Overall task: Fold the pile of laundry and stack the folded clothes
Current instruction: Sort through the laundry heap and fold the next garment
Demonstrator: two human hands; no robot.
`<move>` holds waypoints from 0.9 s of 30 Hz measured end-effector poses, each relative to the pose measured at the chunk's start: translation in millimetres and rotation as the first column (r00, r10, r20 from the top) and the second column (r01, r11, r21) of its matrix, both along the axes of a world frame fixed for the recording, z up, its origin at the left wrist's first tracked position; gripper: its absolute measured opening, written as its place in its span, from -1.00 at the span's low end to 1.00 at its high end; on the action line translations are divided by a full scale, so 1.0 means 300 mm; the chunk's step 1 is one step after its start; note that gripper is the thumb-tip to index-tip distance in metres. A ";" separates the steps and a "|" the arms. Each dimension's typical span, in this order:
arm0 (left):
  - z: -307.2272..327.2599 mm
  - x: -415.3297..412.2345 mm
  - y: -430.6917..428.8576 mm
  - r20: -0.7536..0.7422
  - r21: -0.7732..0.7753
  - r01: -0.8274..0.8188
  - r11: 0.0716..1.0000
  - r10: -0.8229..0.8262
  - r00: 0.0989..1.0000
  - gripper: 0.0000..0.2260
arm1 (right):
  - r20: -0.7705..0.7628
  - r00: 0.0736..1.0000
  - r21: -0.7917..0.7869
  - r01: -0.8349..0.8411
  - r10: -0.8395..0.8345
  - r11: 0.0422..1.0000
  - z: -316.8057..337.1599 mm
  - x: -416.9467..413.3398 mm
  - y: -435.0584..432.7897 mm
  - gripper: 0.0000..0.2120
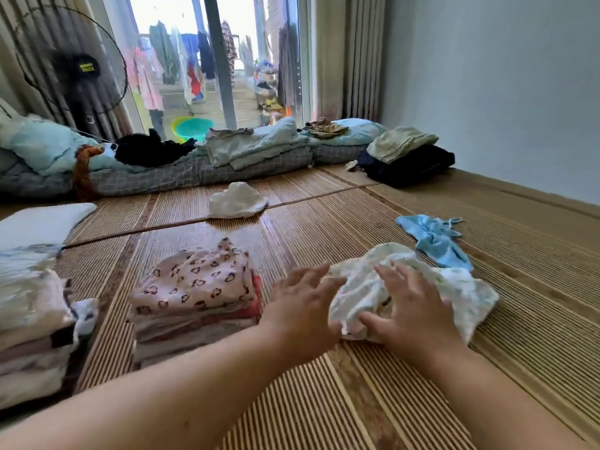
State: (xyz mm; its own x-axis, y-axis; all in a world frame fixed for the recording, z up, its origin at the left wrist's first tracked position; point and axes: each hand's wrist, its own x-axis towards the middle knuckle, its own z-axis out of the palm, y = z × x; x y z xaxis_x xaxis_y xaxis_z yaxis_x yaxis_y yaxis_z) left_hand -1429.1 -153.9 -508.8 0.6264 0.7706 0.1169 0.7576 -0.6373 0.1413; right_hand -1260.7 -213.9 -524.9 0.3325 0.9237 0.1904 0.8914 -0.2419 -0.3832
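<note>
A crumpled white garment with a faint print point(461, 287) lies on the bamboo mat in front of me. My left hand point(302, 303) rests at its left edge with fingers spread. Flat on top of the cloth lies my right hand point(412, 306), fingers straight. Left of the hands stands a stack of folded clothes point(194, 297) topped by a pink piece with dark hearts. A second folded stack point(32, 319) stands at the far left. A light blue garment point(435, 241) lies unfolded to the right, and a white one point(237, 201) lies farther back.
Folded bedding and a mattress point(201, 173) run along the back under the glass door. A dark pile topped by a pale cloth point(406, 157) sits at the back right near the wall. A standing fan point(74, 69) is at the back left.
</note>
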 end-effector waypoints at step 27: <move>0.422 -0.115 -0.125 0.624 -0.178 -0.229 0.957 0.290 0.725 -0.78 | -0.565 0.823 0.429 0.355 -0.059 0.831 0.533 0.428 -0.348 -0.73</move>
